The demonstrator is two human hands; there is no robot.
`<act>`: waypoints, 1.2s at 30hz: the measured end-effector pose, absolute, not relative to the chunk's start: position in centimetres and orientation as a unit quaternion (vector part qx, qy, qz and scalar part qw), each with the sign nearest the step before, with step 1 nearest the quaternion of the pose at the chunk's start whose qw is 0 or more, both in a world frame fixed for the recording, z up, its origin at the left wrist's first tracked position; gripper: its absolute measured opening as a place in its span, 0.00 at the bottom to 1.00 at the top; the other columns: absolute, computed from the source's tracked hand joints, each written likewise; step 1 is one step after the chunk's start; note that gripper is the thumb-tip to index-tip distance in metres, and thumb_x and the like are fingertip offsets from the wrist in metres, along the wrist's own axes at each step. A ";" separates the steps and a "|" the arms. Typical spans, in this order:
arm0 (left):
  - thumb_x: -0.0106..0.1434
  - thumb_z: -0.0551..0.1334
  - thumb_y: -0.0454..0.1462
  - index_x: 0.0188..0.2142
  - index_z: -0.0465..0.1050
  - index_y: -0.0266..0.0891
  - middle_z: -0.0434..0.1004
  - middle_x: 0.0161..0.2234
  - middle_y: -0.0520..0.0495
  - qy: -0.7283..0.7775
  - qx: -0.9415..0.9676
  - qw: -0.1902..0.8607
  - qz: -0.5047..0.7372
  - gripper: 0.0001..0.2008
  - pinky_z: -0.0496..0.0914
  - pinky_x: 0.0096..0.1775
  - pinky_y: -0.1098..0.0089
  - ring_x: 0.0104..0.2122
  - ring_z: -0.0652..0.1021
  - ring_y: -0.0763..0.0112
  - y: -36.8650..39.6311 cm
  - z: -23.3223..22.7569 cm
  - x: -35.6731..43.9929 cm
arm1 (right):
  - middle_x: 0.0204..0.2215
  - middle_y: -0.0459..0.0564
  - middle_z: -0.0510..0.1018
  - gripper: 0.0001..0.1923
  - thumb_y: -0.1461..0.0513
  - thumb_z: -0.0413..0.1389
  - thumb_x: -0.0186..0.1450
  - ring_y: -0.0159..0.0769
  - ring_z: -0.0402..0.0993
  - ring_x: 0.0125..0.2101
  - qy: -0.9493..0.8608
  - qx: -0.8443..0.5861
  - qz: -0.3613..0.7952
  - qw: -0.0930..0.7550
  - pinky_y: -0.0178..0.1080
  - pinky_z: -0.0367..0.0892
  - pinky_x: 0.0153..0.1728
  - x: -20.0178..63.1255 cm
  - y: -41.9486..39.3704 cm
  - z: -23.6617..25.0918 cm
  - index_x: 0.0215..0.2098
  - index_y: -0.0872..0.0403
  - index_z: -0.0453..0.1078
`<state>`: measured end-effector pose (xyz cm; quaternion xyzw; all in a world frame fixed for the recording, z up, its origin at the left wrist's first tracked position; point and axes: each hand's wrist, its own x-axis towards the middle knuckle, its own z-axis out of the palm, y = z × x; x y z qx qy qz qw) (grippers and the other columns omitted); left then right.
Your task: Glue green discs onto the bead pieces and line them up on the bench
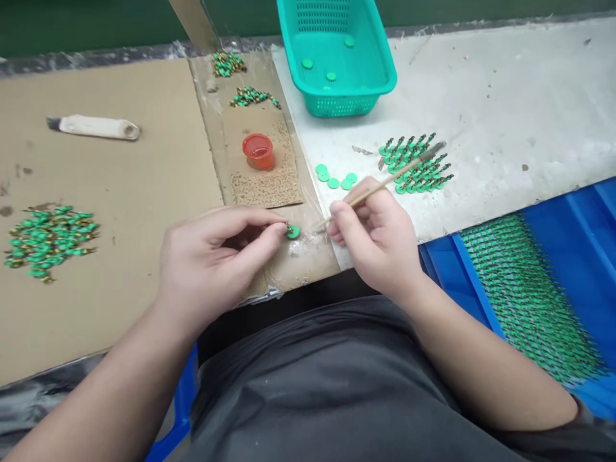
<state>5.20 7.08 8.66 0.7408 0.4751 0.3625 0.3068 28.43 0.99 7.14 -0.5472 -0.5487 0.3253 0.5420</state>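
Note:
Between thumb and forefinger, my left hand [219, 256] pinches a small green figurine, mostly hidden by the fingertips, at a round green base [292, 231] near the table's front edge. My right hand [373, 234] is closed round a thin wooden paintbrush [392, 176]. Its dark end points up and right, while the thin pale end points toward the green base, a little apart from it. Loose green discs [333, 183] lie just beyond my right hand. A red cup [258, 152] with liquid stands on a speckled cardboard piece [264, 191].
At the back is a teal basket [346, 102] with several green discs. Figurines on bases stand in rows [418, 165] at right; loose figurine piles [52, 240] lie left and back. A white-handled brush [94, 126] lies left. A blue crate [587, 224] with many figurines sits lower right.

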 end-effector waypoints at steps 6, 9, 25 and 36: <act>0.64 0.81 0.40 0.35 0.93 0.52 0.93 0.33 0.53 0.447 0.654 0.421 0.443 0.02 0.85 0.32 0.69 0.28 0.88 0.68 7.1 9.9 4.6 | 0.32 0.45 0.86 0.12 0.54 0.66 0.83 0.35 0.89 0.31 -0.548 -0.549 0.361 0.518 0.36 0.82 0.32 29.2 0.0 7.3 0.41 0.47 0.74; 0.63 0.85 0.44 0.33 0.92 0.49 0.90 0.30 0.49 0.407 0.620 0.507 0.438 0.07 0.78 0.25 0.72 0.23 0.83 0.71 7.7 10.4 3.8 | 0.32 0.46 0.87 0.12 0.56 0.67 0.82 0.36 0.89 0.31 -0.541 -0.550 0.360 0.524 0.36 0.84 0.33 29.0 0.2 7.2 0.40 0.47 0.76; 0.60 0.85 0.47 0.29 0.91 0.50 0.88 0.26 0.47 0.371 0.618 0.539 0.436 0.10 0.75 0.21 0.72 0.20 0.82 0.67 8.0 11.8 2.8 | 0.32 0.49 0.87 0.12 0.56 0.64 0.83 0.41 0.88 0.31 -0.597 -0.531 0.299 0.522 0.39 0.84 0.35 28.7 -1.0 7.2 0.40 0.47 0.78; 0.72 0.73 0.50 0.36 0.92 0.53 0.91 0.32 0.52 0.325 0.825 0.293 0.356 0.11 0.78 0.31 0.66 0.26 0.84 0.66 8.7 12.3 14.3 | 0.32 0.48 0.89 0.11 0.60 0.65 0.81 0.41 0.89 0.31 -0.569 -0.577 0.218 0.544 0.39 0.84 0.38 34.3 -9.0 7.4 0.38 0.47 0.80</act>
